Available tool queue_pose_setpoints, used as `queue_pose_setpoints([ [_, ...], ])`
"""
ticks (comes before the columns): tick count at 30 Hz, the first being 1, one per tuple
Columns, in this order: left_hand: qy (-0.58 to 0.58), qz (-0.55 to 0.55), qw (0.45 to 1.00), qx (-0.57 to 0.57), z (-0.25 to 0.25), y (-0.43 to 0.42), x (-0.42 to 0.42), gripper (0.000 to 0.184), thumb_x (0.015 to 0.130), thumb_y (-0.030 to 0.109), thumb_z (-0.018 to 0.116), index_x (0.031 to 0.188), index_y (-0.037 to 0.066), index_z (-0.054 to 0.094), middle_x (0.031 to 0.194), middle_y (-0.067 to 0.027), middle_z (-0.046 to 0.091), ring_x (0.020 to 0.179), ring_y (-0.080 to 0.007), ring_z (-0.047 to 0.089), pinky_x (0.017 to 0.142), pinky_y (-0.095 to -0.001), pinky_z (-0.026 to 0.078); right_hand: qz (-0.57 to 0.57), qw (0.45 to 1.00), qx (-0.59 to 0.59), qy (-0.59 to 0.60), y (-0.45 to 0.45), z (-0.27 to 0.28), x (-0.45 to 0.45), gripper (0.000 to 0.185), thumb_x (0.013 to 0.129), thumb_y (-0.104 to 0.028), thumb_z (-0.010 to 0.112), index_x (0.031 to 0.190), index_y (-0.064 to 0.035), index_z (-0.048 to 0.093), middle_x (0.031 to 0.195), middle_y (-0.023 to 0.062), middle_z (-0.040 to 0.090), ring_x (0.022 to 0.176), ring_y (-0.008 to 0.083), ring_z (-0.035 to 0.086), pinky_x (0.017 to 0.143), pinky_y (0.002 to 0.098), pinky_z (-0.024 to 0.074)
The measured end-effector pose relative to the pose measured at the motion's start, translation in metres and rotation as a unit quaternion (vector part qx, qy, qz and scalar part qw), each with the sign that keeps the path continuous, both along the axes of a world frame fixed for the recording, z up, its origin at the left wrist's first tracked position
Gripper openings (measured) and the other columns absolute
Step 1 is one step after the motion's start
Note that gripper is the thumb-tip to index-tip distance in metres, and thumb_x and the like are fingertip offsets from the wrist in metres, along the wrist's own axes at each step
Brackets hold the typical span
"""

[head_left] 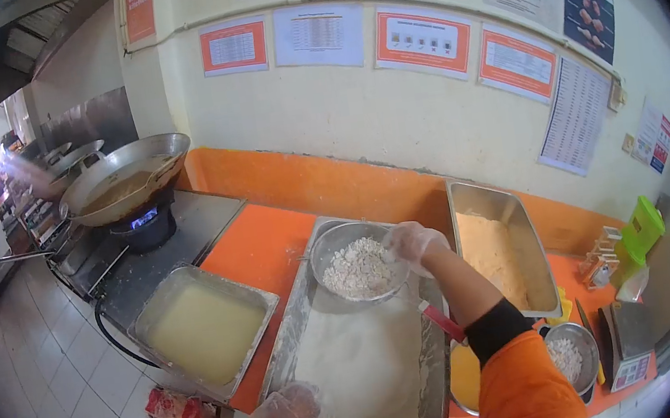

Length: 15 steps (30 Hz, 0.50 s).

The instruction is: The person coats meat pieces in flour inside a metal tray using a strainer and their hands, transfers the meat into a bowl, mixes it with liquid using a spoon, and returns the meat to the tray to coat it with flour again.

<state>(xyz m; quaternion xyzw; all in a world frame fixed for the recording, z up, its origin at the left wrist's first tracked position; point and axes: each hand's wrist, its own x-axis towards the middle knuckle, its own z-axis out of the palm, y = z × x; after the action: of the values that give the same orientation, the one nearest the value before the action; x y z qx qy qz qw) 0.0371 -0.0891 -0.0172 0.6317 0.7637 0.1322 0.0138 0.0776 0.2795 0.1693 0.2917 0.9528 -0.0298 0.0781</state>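
My right hand [418,247], in a clear plastic glove, is closed at the right rim of a round metal strainer [319,249]. Small, flour-coated pale pieces [358,268] fill the strainer. A red handle [441,322] slants from it toward me. The strainer sits over the far end of a deep metal tray [284,334] holding white flour [359,358]. Also gloved, my left hand [291,405] lies at the tray's near left side by the flour, its fingers loosely bent with nothing visible in them.
Left stands a tray of pale yellowish liquid [206,319]. Beyond it, a large wok [124,182] of oil sits over a lit blue flame. A metal pan of orange-tan powder [489,252], a bowl of white pieces [570,356] and a scale [627,340] are on the right.
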Motion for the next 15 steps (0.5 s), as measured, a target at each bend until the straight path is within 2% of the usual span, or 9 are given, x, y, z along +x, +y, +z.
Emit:
queue_pose_setpoints([
  [1, 0.031, -0.028, 0.998, -0.041, 0.009, 0.003, 0.000, 0.009, 0.066, 0.012, 0.055, 0.072, 0.007, 0.060, 0.072, -0.0083, 0.055, 0.073, -0.0221, 0.056, 0.062, -0.0342, 0.046, 0.009, 0.999, 0.014, -0.033, -0.001, 0.002, -0.011, 0.041, 0.068, -0.035, 0.058, 0.099, -0.0083, 0.060, 0.108, 0.0117, 0.055, 0.101, 0.0244, 0.053, 0.081, 0.0345, 0.0440],
  [3, 0.091, -0.085, 0.984, -0.124, 0.042, 0.006, 0.001, 0.005, 0.066, 0.011, 0.053, 0.065, 0.010, 0.058, 0.071, -0.0049, 0.054, 0.069, -0.0198, 0.055, 0.056, -0.0320, 0.047, 0.024, 0.992, 0.071, -0.103, 0.031, -0.057, -0.045, 0.040, 0.068, -0.032, 0.058, 0.099, -0.0057, 0.059, 0.110, 0.0135, 0.054, 0.102, 0.0246, 0.052, 0.080, 0.0344, 0.0444],
  [4, 0.085, -0.076, 0.983, -0.141, 0.050, 0.005, 0.004, 0.006, 0.066, 0.010, 0.053, 0.066, 0.009, 0.059, 0.072, -0.0053, 0.054, 0.070, -0.0202, 0.055, 0.056, -0.0324, 0.047, 0.032, 0.985, 0.099, -0.138, 0.042, -0.077, -0.058, 0.040, 0.068, -0.030, 0.058, 0.099, -0.0044, 0.059, 0.111, 0.0144, 0.053, 0.102, 0.0247, 0.052, 0.080, 0.0344, 0.0446],
  [7, 0.066, -0.052, 0.978, -0.192, 0.071, 0.003, 0.009, 0.007, 0.066, 0.010, 0.054, 0.068, 0.008, 0.060, 0.073, -0.0064, 0.056, 0.073, -0.0214, 0.056, 0.057, -0.0336, 0.048, 0.033, 0.987, 0.120, -0.102, 0.036, -0.069, -0.064, 0.039, 0.069, -0.025, 0.057, 0.102, -0.0062, 0.058, 0.113, 0.0144, 0.052, 0.103, 0.0266, 0.051, 0.081, 0.0342, 0.0442],
  [8, 0.058, -0.044, 0.976, -0.207, 0.074, 0.004, 0.010, 0.007, 0.066, 0.009, 0.054, 0.068, 0.008, 0.060, 0.074, -0.0067, 0.056, 0.074, -0.0218, 0.057, 0.057, -0.0340, 0.048, 0.076, 0.985, 0.104, -0.113, 0.035, -0.062, -0.067, 0.036, 0.072, -0.025, 0.054, 0.102, -0.0063, 0.059, 0.112, 0.0134, 0.053, 0.102, 0.0255, 0.052, 0.080, 0.0348, 0.0448],
  [10, 0.044, -0.043, 0.983, -0.172, 0.047, 0.007, 0.008, 0.007, 0.066, 0.009, 0.054, 0.068, 0.007, 0.060, 0.073, -0.0075, 0.056, 0.075, -0.0225, 0.057, 0.057, -0.0354, 0.049, 0.160, 0.975, 0.069, -0.136, 0.036, -0.049, -0.073, 0.032, 0.077, -0.025, 0.049, 0.102, -0.0064, 0.059, 0.108, 0.0114, 0.056, 0.100, 0.0232, 0.053, 0.077, 0.0360, 0.0460],
  [11, 0.038, -0.049, 0.991, -0.122, -0.001, 0.006, 0.005, 0.007, 0.066, 0.009, 0.054, 0.068, 0.006, 0.060, 0.072, -0.0078, 0.056, 0.074, -0.0229, 0.057, 0.056, -0.0365, 0.049, 0.153, 0.980, 0.081, -0.103, 0.032, -0.059, -0.073, 0.032, 0.078, -0.026, 0.048, 0.101, -0.0072, 0.060, 0.107, 0.0109, 0.057, 0.100, 0.0231, 0.054, 0.077, 0.0353, 0.0459],
  [13, 0.027, -0.072, 0.992, -0.100, -0.011, 0.004, 0.004, 0.009, 0.066, 0.009, 0.053, 0.070, 0.006, 0.059, 0.072, -0.0087, 0.055, 0.073, -0.0237, 0.056, 0.057, -0.0374, 0.048, 0.137, 0.985, 0.101, -0.033, 0.021, -0.088, -0.068, 0.031, 0.078, -0.029, 0.047, 0.098, -0.0087, 0.061, 0.104, 0.0101, 0.058, 0.098, 0.0228, 0.055, 0.077, 0.0341, 0.0456],
  [15, 0.016, -0.106, 0.982, -0.156, 0.040, 0.004, 0.000, 0.013, 0.066, 0.011, 0.050, 0.074, 0.005, 0.057, 0.074, -0.0097, 0.054, 0.072, -0.0244, 0.054, 0.061, -0.0371, 0.046, 0.142, 0.976, 0.107, -0.123, 0.038, -0.107, -0.087, 0.032, 0.077, -0.026, 0.048, 0.101, -0.0091, 0.060, 0.108, 0.0109, 0.056, 0.100, 0.0246, 0.053, 0.081, 0.0352, 0.0438],
])
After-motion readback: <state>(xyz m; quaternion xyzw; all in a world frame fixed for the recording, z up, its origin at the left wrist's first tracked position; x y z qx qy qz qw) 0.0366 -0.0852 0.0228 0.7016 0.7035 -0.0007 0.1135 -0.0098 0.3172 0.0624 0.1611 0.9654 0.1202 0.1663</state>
